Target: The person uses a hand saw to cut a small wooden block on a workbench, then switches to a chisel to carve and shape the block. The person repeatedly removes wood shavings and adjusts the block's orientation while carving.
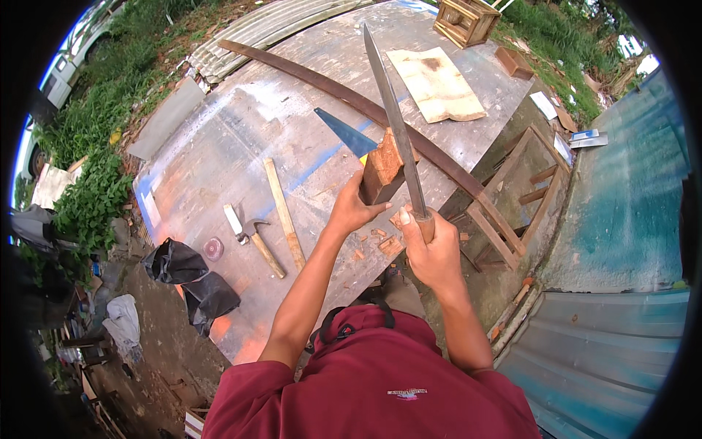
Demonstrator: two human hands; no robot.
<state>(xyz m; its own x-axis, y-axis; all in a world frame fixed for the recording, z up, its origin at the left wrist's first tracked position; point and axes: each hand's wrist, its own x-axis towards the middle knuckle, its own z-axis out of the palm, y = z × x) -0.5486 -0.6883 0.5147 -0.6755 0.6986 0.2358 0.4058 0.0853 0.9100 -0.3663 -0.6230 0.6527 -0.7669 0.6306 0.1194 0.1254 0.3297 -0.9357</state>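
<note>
Broadly, a paint-smeared tabletop (241, 139) spreads before the person, a long brown bar (322, 83) slanting across it. The right hand (436, 252) is closed around the handle of a machete (398, 128), whose blade points away from the body. A slim wooden stick (284, 212) lies farther left, near a claw hammer (265, 252). Apart from the right hand, the left hand (351, 210) clasps a brown wooden block (380, 173) just left of the blade; whether block and blade touch cannot be told. Smallest of all, wood chips (391, 246) lie scattered near both hands.
</note>
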